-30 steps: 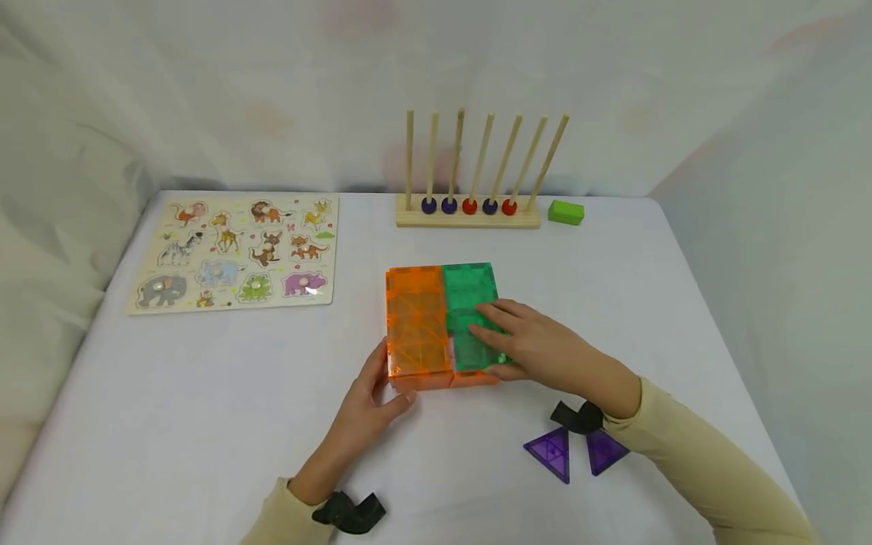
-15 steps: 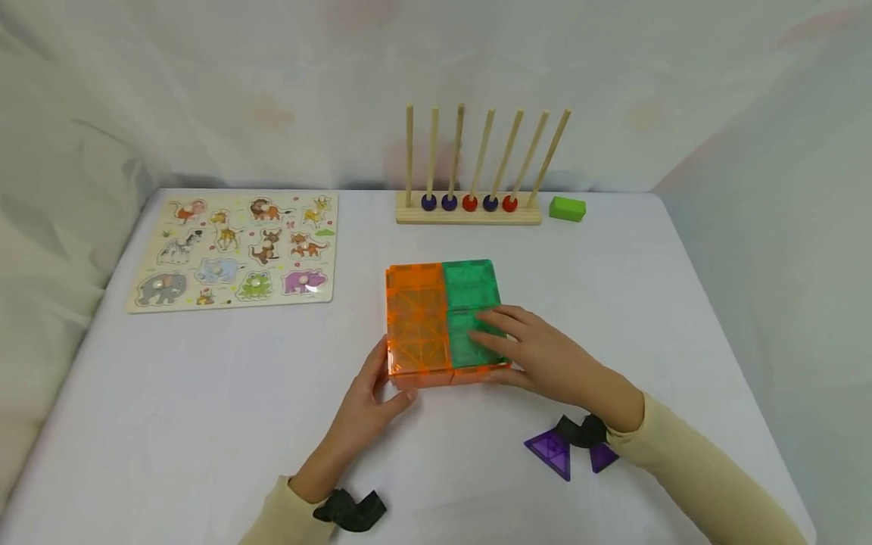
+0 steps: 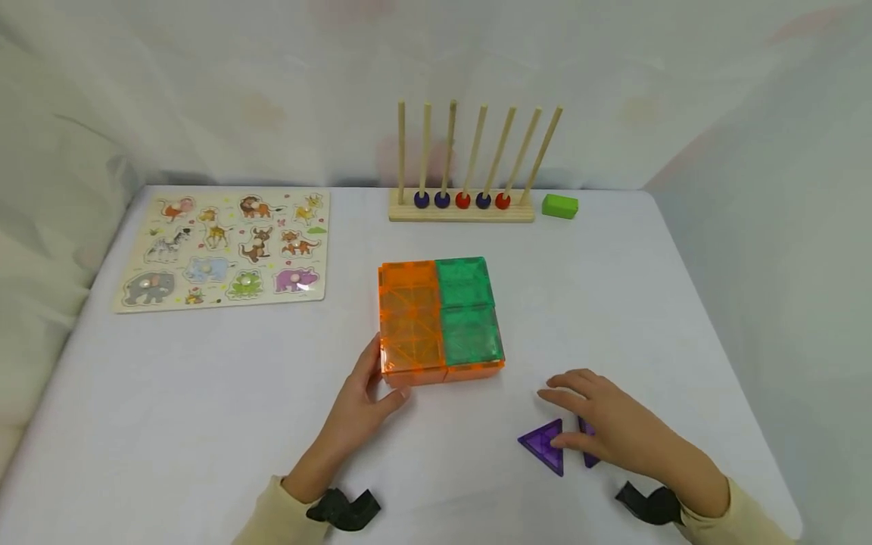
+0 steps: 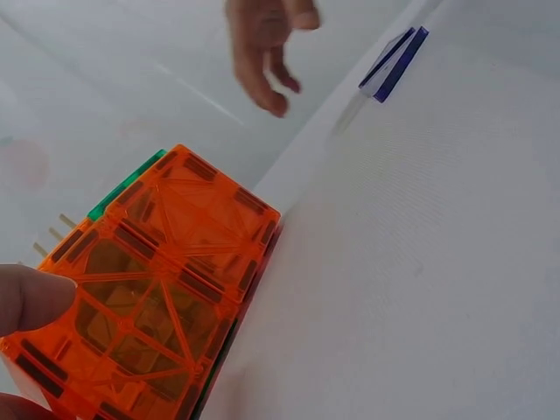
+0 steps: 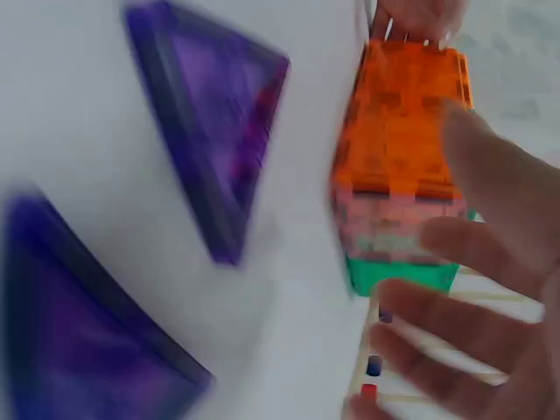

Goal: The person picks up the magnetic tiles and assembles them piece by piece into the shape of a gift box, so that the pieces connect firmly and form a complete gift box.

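A low box of translucent magnetic tiles stands mid-table, orange on the left of its top, with two green tiles on the right. My left hand holds its near left corner, thumb at the front and fingers along the left side. In the left wrist view the thumb lies against the orange front wall. My right hand hovers with spread fingers over two purple triangle tiles, holding nothing. One triangle shows beside the thumb; the other is mostly hidden under the hand.
An animal peg puzzle board lies at the back left. Behind the box stands a wooden bead rack with upright pegs and several red and blue beads. A green block sits beside the rack, close to the table's back edge.
The front green tile shifted into line with the box top under my right hand. That hand then left it and moved right and nearer, over the purple triangles. My left hand stays at the corner.
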The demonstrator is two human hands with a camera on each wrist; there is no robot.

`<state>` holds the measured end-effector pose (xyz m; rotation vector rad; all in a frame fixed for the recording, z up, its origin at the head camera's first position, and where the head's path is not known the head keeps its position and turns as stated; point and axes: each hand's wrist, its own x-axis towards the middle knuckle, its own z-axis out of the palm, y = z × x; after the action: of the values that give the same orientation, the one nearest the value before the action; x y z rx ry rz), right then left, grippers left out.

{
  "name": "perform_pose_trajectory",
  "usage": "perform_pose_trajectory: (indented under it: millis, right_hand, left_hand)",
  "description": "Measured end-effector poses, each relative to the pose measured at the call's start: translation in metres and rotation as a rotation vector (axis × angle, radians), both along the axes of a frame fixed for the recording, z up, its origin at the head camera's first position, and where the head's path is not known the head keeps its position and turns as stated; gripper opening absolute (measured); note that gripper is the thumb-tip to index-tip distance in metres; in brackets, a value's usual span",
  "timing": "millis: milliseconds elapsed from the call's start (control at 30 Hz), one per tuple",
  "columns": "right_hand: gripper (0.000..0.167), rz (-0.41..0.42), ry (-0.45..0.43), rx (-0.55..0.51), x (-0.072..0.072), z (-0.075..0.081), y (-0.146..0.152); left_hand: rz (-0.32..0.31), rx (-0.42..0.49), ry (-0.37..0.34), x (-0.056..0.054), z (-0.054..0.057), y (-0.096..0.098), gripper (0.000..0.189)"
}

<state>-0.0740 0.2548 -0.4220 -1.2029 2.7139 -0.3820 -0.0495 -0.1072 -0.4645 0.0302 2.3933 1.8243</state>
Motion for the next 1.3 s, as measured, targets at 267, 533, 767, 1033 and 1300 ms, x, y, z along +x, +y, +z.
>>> perform_pose_trajectory:
  millis: [267,533,767,1033,1300]
  right_hand:
    - [0.063,0.017,-0.063,0.110,0.021,-0.032,-0.005]
    - [0.054,0.024,-0.097,0.043,0.017,-0.032,-0.008]
    - [0.022,0.112,0.017,-0.252,-0.003,-0.004,-0.018]
    - [0.013,0.128,0.120,-0.448,-0.072,0.065,-0.091]
    - [0.013,0.082,-0.097,-0.231,-0.116,0.072,-0.172]
  left_hand:
    - [-0.006,0.005,-0.004,0.000,0.000,-0.001,0.090]
    - [-0.015,0.013,0.001,-0.001,0.000,-0.001,0.089]
    - [-0.005,0.019,-0.009,-0.001,-0.003,-0.003,0.088]
    - [0.021,0.013,0.009,0.002,-0.006,-0.006,0.087]
    - [-0.010,-0.058,0.085,0.002,-0.010,-0.003,0.090]
